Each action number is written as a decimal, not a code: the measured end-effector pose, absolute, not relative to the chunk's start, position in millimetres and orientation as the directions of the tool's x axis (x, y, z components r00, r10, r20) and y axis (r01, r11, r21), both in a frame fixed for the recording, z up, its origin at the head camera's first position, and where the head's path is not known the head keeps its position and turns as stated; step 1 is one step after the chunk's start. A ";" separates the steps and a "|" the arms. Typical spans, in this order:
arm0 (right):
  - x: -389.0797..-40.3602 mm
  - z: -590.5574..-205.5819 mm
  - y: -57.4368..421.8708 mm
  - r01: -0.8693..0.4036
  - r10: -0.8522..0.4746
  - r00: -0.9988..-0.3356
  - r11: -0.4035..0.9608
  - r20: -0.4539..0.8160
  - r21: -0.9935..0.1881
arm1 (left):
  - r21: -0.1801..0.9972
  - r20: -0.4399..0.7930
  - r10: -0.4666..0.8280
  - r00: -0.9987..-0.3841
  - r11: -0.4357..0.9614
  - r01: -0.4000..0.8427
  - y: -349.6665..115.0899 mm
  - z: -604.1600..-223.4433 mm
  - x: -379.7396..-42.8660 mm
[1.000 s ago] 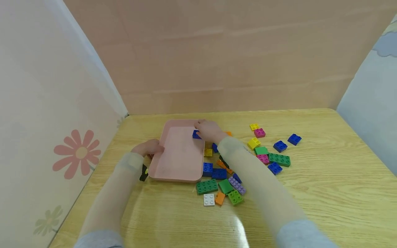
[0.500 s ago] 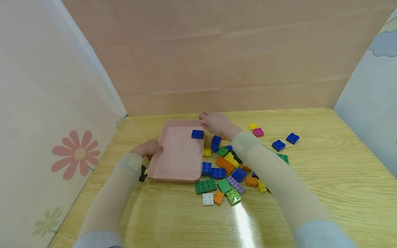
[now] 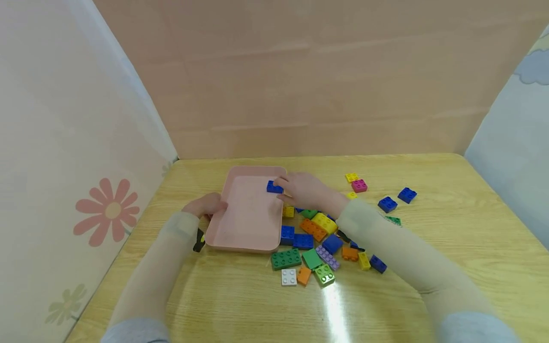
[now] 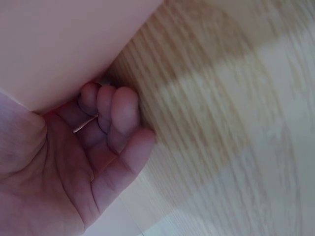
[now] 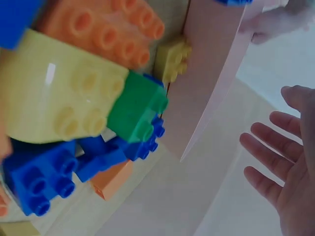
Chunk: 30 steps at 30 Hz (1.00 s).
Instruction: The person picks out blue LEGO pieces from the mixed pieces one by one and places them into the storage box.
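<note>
A shallow pink tray [image 3: 246,216] lies on the table, with a blue toy brick [image 3: 272,186] inside by its right wall. The left hand [image 3: 206,205] grips the tray's left side, thumb over the rim. In the left wrist view, the left hand's fingers [image 4: 125,110] curl against the outer wall. Over the tray's right rim hovers the right hand [image 3: 306,190], close to the blue brick. Its fingers [image 5: 270,152] are spread and hold nothing in the right wrist view. Whether a fingertip touches the brick cannot be told.
Loose bricks lie right of the tray, among them orange [image 3: 313,229], yellow [image 3: 324,222] and green [image 3: 286,258] ones. A white brick [image 3: 289,277] sits nearer the front. Farther right are blue [image 3: 388,204] and pink [image 3: 359,186] bricks. A flowered wall [image 3: 113,211] bounds the left.
The right hand held the blue brick in the tray, let it go and lifted to the right. Now it has come back down towards the brick. The left hand stays on the tray.
</note>
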State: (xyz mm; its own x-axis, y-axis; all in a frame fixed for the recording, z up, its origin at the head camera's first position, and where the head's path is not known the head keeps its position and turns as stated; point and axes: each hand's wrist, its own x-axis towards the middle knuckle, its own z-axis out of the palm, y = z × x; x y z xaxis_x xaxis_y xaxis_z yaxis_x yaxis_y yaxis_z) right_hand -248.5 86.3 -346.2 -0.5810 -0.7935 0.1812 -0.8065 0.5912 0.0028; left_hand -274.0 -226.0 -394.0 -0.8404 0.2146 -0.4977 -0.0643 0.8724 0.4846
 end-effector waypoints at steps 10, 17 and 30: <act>-214.2 -356.4 100.1 -0.825 -0.821 -0.563 0.566 0.098 0.000 | 0.490 -0.499 0.207 -0.842 0.868 -0.077 -219.7 -394.0 -271.8; -194.6 -366.5 105.5 -0.780 -0.781 -0.624 0.621 0.023 -0.079 | 0.500 -0.488 0.218 -0.845 0.864 -0.066 -218.8 -392.4 -271.1; -186.9 -385.3 103.8 -0.778 -0.782 -0.621 0.623 -0.052 -0.077 | 0.471 -0.494 0.201 -0.846 0.880 -0.066 -219.7 -396.3 -273.8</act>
